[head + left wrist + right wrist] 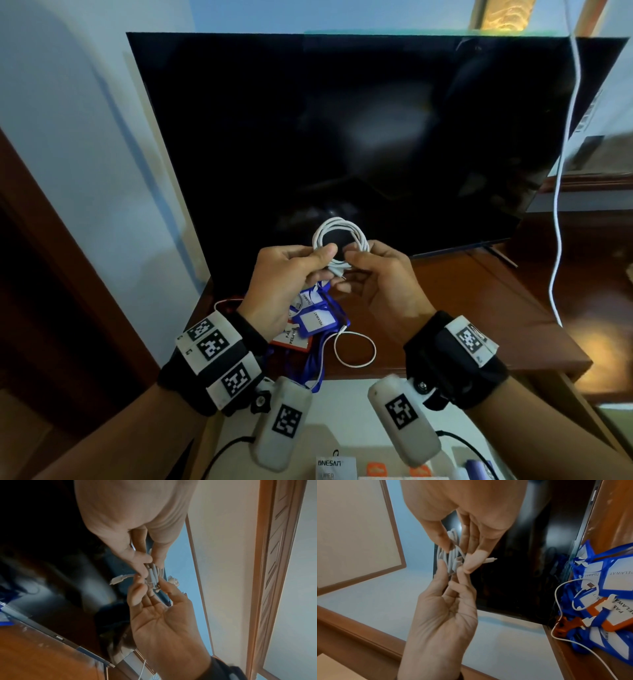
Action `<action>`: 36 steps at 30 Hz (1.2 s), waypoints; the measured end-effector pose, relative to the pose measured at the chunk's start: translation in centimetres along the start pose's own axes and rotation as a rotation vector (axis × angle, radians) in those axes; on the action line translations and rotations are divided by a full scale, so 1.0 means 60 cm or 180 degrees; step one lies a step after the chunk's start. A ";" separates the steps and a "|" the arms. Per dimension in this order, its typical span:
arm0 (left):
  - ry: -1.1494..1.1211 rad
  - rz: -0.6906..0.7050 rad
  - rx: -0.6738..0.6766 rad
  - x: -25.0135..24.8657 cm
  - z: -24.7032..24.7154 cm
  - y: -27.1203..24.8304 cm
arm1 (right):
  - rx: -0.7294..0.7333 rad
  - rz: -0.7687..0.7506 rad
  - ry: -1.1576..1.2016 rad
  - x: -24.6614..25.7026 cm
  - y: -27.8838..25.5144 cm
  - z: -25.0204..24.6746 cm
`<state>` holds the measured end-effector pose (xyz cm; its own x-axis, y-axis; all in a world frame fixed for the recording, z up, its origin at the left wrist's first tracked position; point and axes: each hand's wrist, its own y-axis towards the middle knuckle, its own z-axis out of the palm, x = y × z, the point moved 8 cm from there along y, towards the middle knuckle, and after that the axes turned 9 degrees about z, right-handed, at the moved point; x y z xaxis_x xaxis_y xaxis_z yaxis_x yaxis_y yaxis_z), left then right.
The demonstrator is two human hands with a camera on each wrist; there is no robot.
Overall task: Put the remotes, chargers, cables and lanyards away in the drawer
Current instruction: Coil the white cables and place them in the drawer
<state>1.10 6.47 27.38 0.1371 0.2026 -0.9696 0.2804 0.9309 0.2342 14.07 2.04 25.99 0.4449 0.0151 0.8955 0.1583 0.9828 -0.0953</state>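
Polished brown wooden table (507, 308) under a black television (342, 137), pale blue walls; blue "PELAWAT" badge lanyards (320, 322) at 6 o'clock. Left hand (284, 274) and right hand (380, 277) each pinch the coiled white cable (342, 236) in their grip, above the table.

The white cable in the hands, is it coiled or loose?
Coiled: the white cable forms a round loop, pinched by the left hand and right hand.

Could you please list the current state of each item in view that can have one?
coiled white cable: wound into loops, held in the air.
left hand: pinches the coil.
right hand: pinches the coil.
lanyards: heaped on the wooden top.
loose white cable: uncoiled, lying beside the lanyards.
television: screen dark.
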 end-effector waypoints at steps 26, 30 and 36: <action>-0.0132 -0.0080 0.0078 0.016 0.007 -0.007 | 0.0120 -0.0166 -0.0196 -0.006 -0.008 0.002; -0.0456 -0.0263 0.0020 0.021 0.012 -0.005 | 0.0152 -0.0175 -0.0409 -0.009 -0.001 0.001; -0.0145 0.0156 -0.0095 -0.005 0.013 -0.011 | 0.0218 -0.0195 -0.0290 -0.005 -0.003 0.008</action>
<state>1.63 5.59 27.57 0.1932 0.2349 -0.9526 0.2440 0.9289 0.2786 13.48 1.95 25.95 0.3539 -0.0317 0.9348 0.1207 0.9926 -0.0121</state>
